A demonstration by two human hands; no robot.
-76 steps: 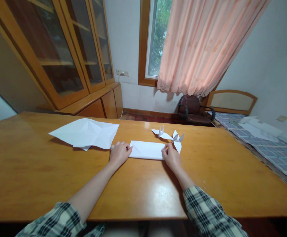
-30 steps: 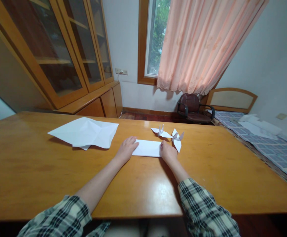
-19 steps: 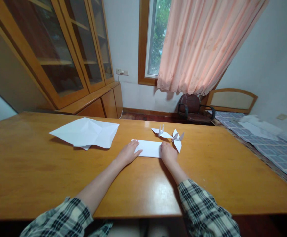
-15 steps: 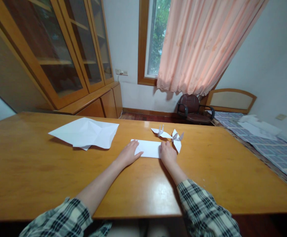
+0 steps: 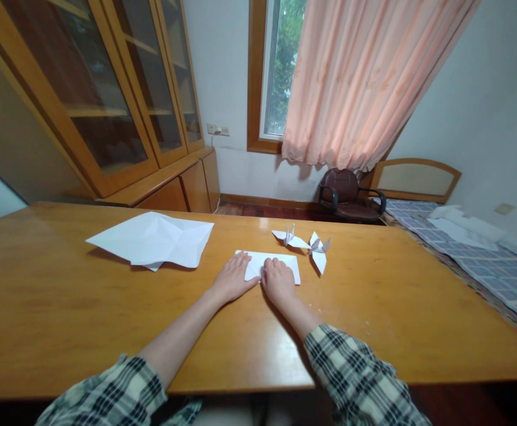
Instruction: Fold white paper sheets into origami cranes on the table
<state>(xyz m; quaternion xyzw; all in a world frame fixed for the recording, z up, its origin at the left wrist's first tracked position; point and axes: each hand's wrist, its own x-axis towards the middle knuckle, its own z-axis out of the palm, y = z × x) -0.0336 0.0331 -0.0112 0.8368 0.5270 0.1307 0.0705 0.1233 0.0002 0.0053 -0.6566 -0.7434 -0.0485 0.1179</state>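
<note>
Folded white paper [image 5: 254,268] center frame, on counter [image 5: 84,331]. Left hand [image 5: 233,280] flat on its left end, thumb spread; right hand [image 5: 279,281] fingers curled over middle, can't tell if pinching.

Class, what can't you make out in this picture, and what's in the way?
All in the head view:
Folded paper: partly covered by the left hand and right hand.
Chair: lower part hidden behind the table.
Window: right side hidden behind the curtain.
Curtain: top cut off by the picture's upper edge.
White things on the bed: too blurred to name.
</note>
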